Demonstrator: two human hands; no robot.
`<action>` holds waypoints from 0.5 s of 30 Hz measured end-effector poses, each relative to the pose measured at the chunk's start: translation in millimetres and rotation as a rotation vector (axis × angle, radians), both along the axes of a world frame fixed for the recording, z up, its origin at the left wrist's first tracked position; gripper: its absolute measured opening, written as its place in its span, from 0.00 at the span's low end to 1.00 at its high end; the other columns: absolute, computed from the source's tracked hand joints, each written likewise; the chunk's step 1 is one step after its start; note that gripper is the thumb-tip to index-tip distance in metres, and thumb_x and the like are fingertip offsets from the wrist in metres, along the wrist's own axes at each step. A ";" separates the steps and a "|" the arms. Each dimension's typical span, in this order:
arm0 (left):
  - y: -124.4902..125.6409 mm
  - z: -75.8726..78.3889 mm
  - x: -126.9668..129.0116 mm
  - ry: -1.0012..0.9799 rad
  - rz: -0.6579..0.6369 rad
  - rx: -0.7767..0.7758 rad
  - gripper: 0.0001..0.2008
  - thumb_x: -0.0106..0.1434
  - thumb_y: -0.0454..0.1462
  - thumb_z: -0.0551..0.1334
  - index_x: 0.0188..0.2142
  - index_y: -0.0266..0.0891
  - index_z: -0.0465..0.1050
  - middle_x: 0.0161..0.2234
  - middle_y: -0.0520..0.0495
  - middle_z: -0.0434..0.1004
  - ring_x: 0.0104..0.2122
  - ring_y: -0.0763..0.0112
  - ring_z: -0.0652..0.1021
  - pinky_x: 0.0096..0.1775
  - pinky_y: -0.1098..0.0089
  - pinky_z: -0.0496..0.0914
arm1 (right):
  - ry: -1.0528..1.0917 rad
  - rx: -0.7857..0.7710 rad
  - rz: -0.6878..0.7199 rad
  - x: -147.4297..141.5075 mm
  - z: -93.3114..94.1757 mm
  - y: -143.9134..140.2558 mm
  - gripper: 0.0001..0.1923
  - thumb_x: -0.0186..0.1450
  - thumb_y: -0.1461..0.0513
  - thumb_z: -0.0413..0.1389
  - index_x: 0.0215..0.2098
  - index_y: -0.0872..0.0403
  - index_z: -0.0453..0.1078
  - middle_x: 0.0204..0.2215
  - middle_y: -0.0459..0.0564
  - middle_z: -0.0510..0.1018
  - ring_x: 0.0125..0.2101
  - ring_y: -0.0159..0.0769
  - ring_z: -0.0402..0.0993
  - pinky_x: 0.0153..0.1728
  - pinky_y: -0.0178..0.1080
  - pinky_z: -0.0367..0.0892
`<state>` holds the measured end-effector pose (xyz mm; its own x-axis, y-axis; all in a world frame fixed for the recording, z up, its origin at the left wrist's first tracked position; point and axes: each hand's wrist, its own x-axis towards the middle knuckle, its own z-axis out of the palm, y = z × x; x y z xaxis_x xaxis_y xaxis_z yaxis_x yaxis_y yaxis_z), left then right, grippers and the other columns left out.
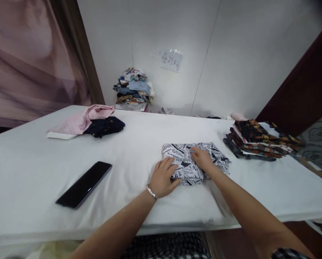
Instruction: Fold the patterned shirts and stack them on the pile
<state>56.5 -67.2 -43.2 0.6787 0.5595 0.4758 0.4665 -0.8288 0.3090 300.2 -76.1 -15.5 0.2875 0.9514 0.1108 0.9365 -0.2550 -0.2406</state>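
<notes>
A black-and-white newspaper-print shirt (186,171) lies partly folded on the white-covered table in front of me. Its left part forms a flat block, while the right part is looser and crumpled. My left hand (163,177), with a silvery bracelet at the wrist, rests on the near left edge of the cloth, fingers spread. Near the middle, my right hand (202,159) has its fingers curled together on the fabric, pinching it along a fold. The right forearm hides some of the shirt's right side.
A dark phone (84,185) lies to the left on the white tablecloth (134,151). Behind it are a pink garment (81,120) and a navy one (105,126). Folded dark patterned clothes (258,138) are stacked at right. A clothes pile (135,88) stands by the wall beyond the table.
</notes>
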 end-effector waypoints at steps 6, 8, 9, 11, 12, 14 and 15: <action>6.0 -6.4 3.3 0.076 0.027 -0.083 0.12 0.58 0.28 0.60 0.41 0.39 0.74 0.60 0.40 0.68 0.62 0.52 0.64 0.55 0.52 0.68 | -0.156 -0.128 -0.014 -4.0 -2.7 2.5 0.21 0.70 0.61 0.44 0.59 0.49 0.66 0.39 0.54 0.82 0.41 0.44 0.78 0.42 0.40 0.65; 6.7 -7.6 3.7 0.059 0.006 -0.063 0.11 0.58 0.28 0.60 0.41 0.38 0.74 0.60 0.39 0.68 0.62 0.53 0.64 0.55 0.54 0.69 | -0.150 -0.117 -0.026 -1.1 -6.0 3.4 0.21 0.70 0.60 0.44 0.58 0.49 0.66 0.40 0.54 0.82 0.42 0.43 0.78 0.43 0.40 0.65; 6.5 -7.8 3.4 0.046 -0.008 -0.041 0.11 0.59 0.30 0.61 0.42 0.39 0.74 0.60 0.39 0.67 0.62 0.53 0.64 0.55 0.54 0.69 | -0.139 -0.088 -0.028 0.5 -6.9 3.4 0.21 0.71 0.60 0.43 0.59 0.49 0.66 0.41 0.54 0.82 0.42 0.43 0.78 0.43 0.40 0.65; 5.9 -7.5 2.5 0.036 -0.022 0.007 0.15 0.61 0.36 0.63 0.48 0.40 0.72 0.61 0.39 0.66 0.62 0.51 0.63 0.55 0.52 0.68 | -0.108 -0.032 -0.020 3.0 -7.2 2.3 0.20 0.71 0.59 0.43 0.58 0.50 0.67 0.42 0.54 0.82 0.43 0.44 0.77 0.45 0.41 0.65; 5.8 -7.1 2.2 0.042 -0.025 0.029 0.18 0.60 0.39 0.64 0.51 0.41 0.71 0.62 0.39 0.64 0.63 0.49 0.63 0.55 0.49 0.67 | -0.092 -0.010 -0.011 3.5 -7.0 1.7 0.20 0.71 0.59 0.43 0.57 0.49 0.69 0.43 0.54 0.81 0.44 0.43 0.77 0.46 0.41 0.65; 6.6 -6.3 2.6 0.079 -0.025 0.055 0.21 0.60 0.40 0.65 0.53 0.43 0.70 0.63 0.40 0.64 0.63 0.48 0.63 0.55 0.46 0.66 | -0.074 0.019 0.001 2.9 -7.3 1.3 0.19 0.72 0.58 0.43 0.55 0.48 0.70 0.47 0.51 0.80 0.47 0.42 0.76 0.48 0.39 0.65; 7.4 -5.7 3.4 0.107 -0.022 0.051 0.19 0.60 0.37 0.64 0.52 0.44 0.71 0.62 0.41 0.66 0.62 0.49 0.64 0.55 0.47 0.66 | -0.059 0.031 0.005 2.2 -8.1 1.9 0.19 0.72 0.58 0.42 0.54 0.47 0.71 0.48 0.50 0.80 0.48 0.41 0.75 0.48 0.39 0.64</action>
<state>59.9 -59.8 -48.9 0.7388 0.5206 0.4280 0.4760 -0.8527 0.2154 302.3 -74.2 -23.5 0.2747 0.9486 0.1574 0.9506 -0.2434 -0.1925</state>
